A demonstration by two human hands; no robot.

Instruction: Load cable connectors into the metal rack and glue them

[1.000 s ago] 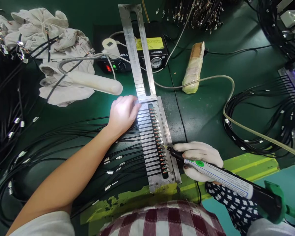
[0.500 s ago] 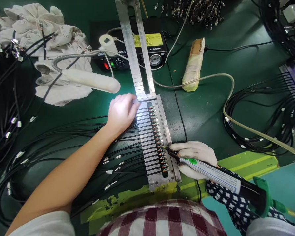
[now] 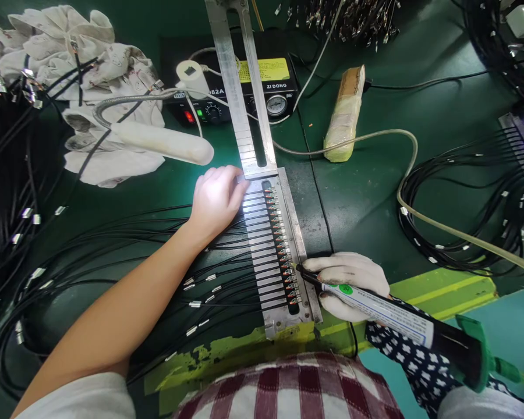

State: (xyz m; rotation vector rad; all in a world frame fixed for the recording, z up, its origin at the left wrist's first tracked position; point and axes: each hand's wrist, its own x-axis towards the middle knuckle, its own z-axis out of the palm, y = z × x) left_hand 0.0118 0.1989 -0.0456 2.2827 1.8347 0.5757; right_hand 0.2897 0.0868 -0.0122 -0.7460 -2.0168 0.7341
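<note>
My left hand (image 3: 216, 195), bare, is closed at the upper left edge of a slotted metal fixture (image 3: 262, 279), its thumb and forefinger pinching that edge near the hinged metal lid (image 3: 227, 52), which is swung back. Black cables (image 3: 227, 256) lie in the fixture's slots, with small connector ends in a row along its right side. My right hand (image 3: 353, 279), in a white glove, is wrapped round a black dispensing syringe (image 3: 384, 308) with a white label and a green cap. The syringe's tip is at the connector row, in its lower half.
Behind the fixture stands a black dispenser controller (image 3: 262, 93) with a gauge. A white lamp (image 3: 166, 142) on a bent neck hangs left of it. A taped block (image 3: 344, 113) and coiled cables (image 3: 454, 215) lie to the right, a crumpled cloth (image 3: 109, 75) at the back left.
The syringe and my right hand have shifted slightly down and to the right, the tip moving a little along the connector row. My left hand stays on the fixture edge.
</note>
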